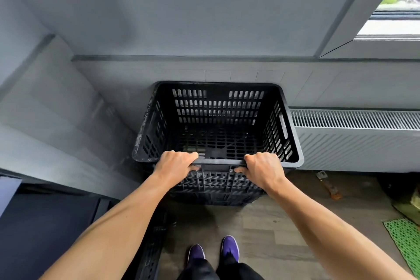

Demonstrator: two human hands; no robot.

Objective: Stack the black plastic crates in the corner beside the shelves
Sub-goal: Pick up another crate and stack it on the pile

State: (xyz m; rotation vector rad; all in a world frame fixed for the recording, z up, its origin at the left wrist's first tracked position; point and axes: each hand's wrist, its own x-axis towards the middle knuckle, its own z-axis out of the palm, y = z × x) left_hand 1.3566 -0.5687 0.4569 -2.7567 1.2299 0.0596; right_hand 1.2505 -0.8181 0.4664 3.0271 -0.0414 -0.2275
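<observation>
A black slotted plastic crate (218,120) stands against the grey wall, open side up and empty. It seems to sit on another black crate (216,188), whose slotted side shows below its near rim. My left hand (175,163) grips the near rim left of centre, fingers curled over the edge. My right hand (261,166) grips the same rim right of centre. The edge of a further black crate (151,254) shows low on the floor by my left arm.
A white radiator (356,138) runs along the wall right of the crate. A grey slanted panel (56,107) rises on the left. A green mesh mat (406,241) and a small tool (329,185) lie on the wooden floor at right. My purple shoes (213,251) stand below.
</observation>
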